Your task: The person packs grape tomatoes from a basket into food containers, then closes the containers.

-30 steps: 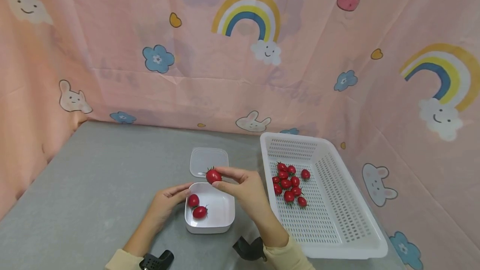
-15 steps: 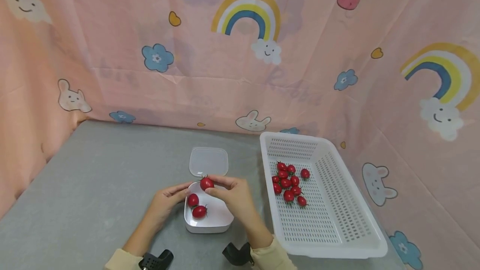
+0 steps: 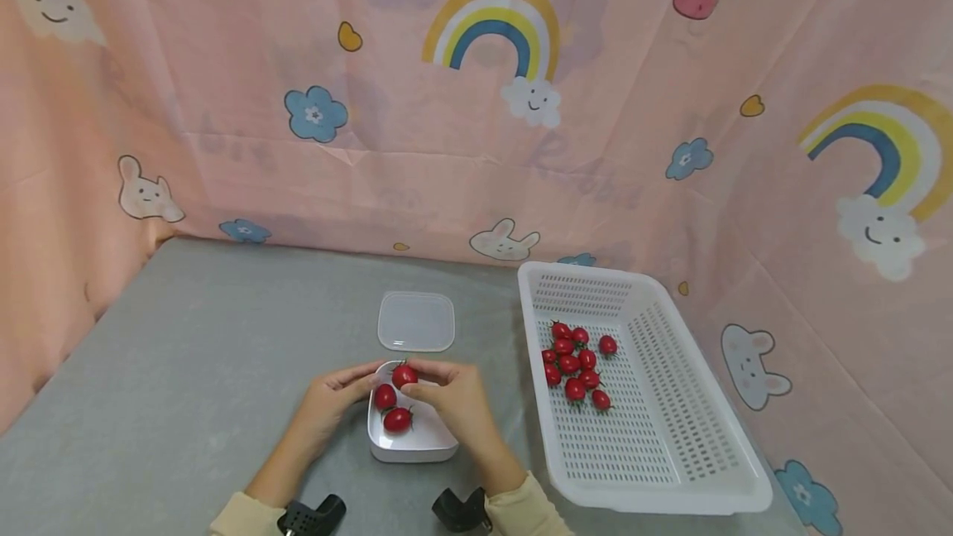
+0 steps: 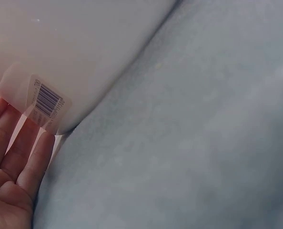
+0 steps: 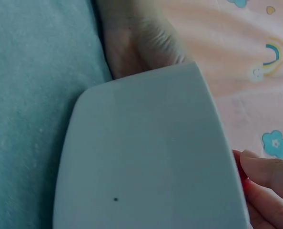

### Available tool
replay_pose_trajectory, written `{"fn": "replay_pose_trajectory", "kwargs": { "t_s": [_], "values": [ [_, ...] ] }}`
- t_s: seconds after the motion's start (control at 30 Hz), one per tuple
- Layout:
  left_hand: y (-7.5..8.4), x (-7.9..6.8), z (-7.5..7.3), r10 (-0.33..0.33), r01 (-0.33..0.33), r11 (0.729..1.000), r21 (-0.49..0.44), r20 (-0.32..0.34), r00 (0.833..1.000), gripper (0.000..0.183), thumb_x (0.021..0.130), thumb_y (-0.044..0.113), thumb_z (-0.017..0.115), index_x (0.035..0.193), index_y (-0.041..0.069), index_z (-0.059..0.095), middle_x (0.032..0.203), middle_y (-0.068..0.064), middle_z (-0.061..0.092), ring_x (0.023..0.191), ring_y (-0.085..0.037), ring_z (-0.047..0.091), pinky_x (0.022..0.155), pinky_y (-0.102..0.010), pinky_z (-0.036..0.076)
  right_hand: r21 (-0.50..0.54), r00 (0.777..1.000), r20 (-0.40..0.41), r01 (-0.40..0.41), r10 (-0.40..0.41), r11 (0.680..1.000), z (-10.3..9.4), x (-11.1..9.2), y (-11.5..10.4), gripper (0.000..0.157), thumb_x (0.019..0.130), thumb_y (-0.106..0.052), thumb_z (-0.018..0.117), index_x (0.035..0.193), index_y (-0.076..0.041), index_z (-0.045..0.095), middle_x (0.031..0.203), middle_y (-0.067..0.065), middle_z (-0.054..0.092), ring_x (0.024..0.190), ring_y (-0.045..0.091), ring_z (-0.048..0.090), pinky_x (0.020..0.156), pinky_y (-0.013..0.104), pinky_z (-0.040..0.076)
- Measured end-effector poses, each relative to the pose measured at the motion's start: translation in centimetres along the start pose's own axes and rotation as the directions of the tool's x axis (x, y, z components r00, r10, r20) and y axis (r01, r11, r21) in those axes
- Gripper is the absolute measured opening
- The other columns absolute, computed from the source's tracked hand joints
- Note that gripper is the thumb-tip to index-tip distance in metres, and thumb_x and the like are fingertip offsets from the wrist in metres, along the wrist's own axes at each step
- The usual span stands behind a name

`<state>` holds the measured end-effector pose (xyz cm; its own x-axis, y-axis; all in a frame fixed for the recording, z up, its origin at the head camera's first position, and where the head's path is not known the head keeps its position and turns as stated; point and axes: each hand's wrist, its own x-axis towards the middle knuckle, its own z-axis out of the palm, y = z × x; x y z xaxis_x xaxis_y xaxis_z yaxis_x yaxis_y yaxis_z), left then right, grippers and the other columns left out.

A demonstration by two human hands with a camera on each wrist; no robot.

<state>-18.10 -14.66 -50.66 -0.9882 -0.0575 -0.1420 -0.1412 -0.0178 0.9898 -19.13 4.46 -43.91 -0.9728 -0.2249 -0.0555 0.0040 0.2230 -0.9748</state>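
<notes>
My right hand (image 3: pixel 457 404) pinches a cherry tomato (image 3: pixel 404 375) between thumb and fingers over the back left part of a small white box (image 3: pixel 435 441). Two more cherry tomatoes, a round one (image 3: pixel 385 396) and an oval one (image 3: pixel 398 420), lie inside the box on its left. My left hand (image 3: pixel 331 399) holds the box at its back left corner, thumb at the rim. In the left wrist view, the fingers (image 4: pixel 34 164) lie against the box's outer side, near a barcode label (image 4: pixel 48 101). From the right wrist, the box wall (image 5: pixel 146 152) hides most of the held tomato (image 5: pixel 237 164).
A white perforated basket (image 3: pixel 648 499) stands to the right with several cherry tomatoes (image 3: pixel 575 389) in its left half. Behind the box, a translucent lid (image 3: pixel 416 322) lies flat on the grey table (image 3: pixel 208 354). A pink printed curtain (image 3: pixel 417 180) hangs at the back.
My right hand has moved left and down with the tomato, from above the box's back edge to over its back left inside. The left hand has stayed at the corner.
</notes>
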Motion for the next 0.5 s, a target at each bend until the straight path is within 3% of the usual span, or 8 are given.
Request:
{"fn": "replay_pose_trajectory", "kwargs": {
  "t_s": [0.17, 0.37, 0.5],
  "values": [
    [-0.1, 0.1, 0.0, -0.001, 0.001, 1.000, 0.001, 0.001, 1.000, 0.038, 0.090, 0.021, 0.073, 0.124, 0.002, 0.069, 0.116, 0.000, 0.075, 0.102, 0.006, 0.064, 0.090, -0.019, 0.049, -0.012, 1.000, -0.011, 0.025, -0.025, 1.000, 0.6, -0.1, 0.5, 0.032, 0.079, -0.006, 0.080, 0.110, 0.001, 0.075, 0.109, 0.018, 0.075, 0.110, 0.027, 0.069, 0.085, 0.026, 0.057],
    [-0.1, 0.1, 0.0, -0.001, 0.001, 1.000, -0.006, 0.001, 1.000, 0.038, 0.090, 0.019, 0.073, 0.124, 0.001, 0.069, 0.117, -0.004, 0.074, 0.100, 0.005, 0.065, 0.089, -0.019, 0.050, -0.074, 0.995, -0.035, 0.089, -0.091, 0.993, 1.1, 0.0, 1.1, 0.032, 0.076, -0.004, 0.082, 0.108, 0.001, 0.076, 0.106, 0.018, 0.075, 0.107, 0.031, 0.070, 0.095, 0.038, 0.055],
    [-0.1, 0.1, 0.0, 0.001, -0.001, 1.000, -0.005, 0.001, 1.000, 0.038, 0.090, 0.018, 0.072, 0.123, 0.000, 0.068, 0.119, -0.007, 0.073, 0.100, 0.005, 0.065, 0.088, -0.019, 0.051, -0.084, 0.995, -0.035, 0.087, -0.090, 0.993, 1.2, 0.0, 1.2, 0.033, 0.076, -0.003, 0.081, 0.108, 0.002, 0.076, 0.107, 0.018, 0.075, 0.108, 0.032, 0.070, 0.097, 0.037, 0.053]
  ]
}}
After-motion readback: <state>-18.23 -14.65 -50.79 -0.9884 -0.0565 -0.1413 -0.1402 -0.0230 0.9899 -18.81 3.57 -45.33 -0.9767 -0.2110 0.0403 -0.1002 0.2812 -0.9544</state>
